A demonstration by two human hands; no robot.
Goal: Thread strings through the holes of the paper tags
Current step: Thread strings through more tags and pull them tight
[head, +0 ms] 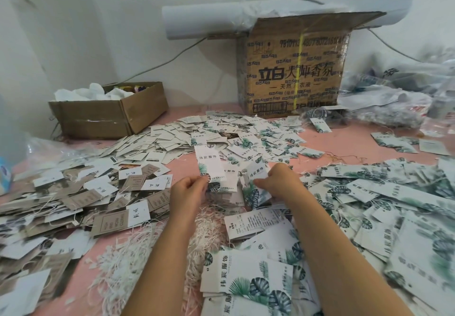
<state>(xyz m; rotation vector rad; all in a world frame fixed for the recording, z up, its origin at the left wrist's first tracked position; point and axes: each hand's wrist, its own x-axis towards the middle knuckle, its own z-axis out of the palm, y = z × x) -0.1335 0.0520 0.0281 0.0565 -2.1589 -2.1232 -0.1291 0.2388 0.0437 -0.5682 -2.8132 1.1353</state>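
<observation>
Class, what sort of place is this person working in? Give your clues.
Probably a home or small workshop doing piecework: heaps of paper tags cover the pink surface, loose strings lie in front, and cardboard boxes stand by the wall.

Leaf-print tags (pixel 209 165) showing smooth matt card. Brown tags (pixel 134 182) looking like rough kraft paper. Strings (pixel 206 224) lying pale and fibrous. Big box (pixel 270 74) showing dull cardboard under glossy tape (pixel 322 28). Bags (pixel 384 103) glinting: thin clear plastic.
</observation>
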